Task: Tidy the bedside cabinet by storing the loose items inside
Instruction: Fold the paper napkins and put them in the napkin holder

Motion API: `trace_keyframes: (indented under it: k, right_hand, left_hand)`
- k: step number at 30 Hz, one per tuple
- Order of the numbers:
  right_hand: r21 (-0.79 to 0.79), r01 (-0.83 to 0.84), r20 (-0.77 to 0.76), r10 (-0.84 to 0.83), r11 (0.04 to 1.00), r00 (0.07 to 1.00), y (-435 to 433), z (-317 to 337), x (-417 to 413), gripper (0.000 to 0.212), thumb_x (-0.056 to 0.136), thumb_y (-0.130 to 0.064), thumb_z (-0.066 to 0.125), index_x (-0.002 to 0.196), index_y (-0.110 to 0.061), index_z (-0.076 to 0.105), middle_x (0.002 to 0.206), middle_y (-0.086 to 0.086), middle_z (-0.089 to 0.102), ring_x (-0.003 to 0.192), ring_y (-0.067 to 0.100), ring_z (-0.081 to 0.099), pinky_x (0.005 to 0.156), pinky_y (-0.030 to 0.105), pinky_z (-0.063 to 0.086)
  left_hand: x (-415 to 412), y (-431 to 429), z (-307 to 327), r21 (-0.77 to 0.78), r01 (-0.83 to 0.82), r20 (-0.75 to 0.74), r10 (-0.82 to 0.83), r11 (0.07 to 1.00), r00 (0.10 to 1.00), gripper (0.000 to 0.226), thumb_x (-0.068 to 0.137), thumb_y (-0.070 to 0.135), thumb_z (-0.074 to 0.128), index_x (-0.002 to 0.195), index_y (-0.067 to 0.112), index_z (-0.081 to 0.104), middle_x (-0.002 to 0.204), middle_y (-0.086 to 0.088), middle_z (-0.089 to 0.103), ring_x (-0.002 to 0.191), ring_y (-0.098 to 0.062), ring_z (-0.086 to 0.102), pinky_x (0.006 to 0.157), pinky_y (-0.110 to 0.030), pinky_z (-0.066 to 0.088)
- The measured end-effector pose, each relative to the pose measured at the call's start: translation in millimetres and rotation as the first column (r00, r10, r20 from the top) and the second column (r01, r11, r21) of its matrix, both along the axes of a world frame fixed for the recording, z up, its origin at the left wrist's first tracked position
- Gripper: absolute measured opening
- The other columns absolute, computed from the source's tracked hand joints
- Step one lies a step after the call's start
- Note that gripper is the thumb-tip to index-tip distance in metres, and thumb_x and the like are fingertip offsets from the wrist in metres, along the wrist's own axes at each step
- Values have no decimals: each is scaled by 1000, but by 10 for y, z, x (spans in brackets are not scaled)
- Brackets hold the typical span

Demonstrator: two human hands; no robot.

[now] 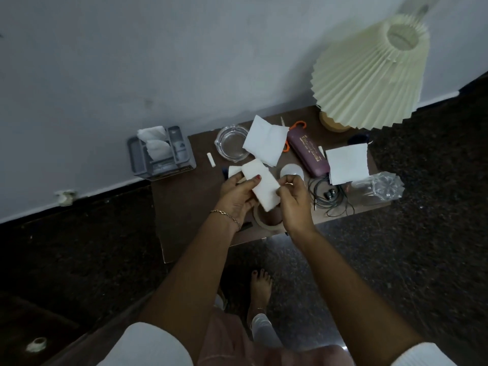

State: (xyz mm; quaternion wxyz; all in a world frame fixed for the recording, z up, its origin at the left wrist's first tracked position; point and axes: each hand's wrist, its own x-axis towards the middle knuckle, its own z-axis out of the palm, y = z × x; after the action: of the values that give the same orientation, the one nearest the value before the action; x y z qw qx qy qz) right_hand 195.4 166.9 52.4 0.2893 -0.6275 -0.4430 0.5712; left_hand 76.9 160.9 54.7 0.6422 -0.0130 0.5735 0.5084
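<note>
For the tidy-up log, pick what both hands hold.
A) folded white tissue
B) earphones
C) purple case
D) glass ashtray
A: the left hand and right hand both pinch the folded white tissue, while the ashtray, purple case and earphones lie untouched on the cabinet.

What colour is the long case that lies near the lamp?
The case is dark purple with gold lettering; the head view shows it best.

We wear white short sleeves (148, 344), a thin gold chain bracelet (227, 217) by our left hand (236, 196), dark red nail polish (258, 177), pink clothing (224, 339) and a fine anklet (257, 309).
</note>
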Motion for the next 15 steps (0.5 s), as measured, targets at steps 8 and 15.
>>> trace_keyframes:
  k: [8, 15]
  right_hand:
    - [10, -80, -38, 80, 997, 996, -53, 67, -620, 32, 89, -17, 62, 120, -18, 53, 106, -16, 56, 92, -3, 54, 76, 12, 45]
    - [20, -302, 54, 300, 953, 952, 26, 46, -1178, 20, 87, -13, 65, 106, -11, 62, 103, 7, 70, 95, 19, 66, 88, 45, 54]
  left_hand:
    - [-593, -144, 66, 75, -194, 11, 194, 978, 981, 37, 88, -4, 55, 123, 6, 55, 105, -10, 66, 90, -21, 65, 67, -27, 59]
    - [-1202, -288, 162, 92, -203, -106, 213, 975, 971, 34, 85, -2, 60, 119, 5, 56, 109, -11, 66, 97, -23, 66, 75, -29, 59]
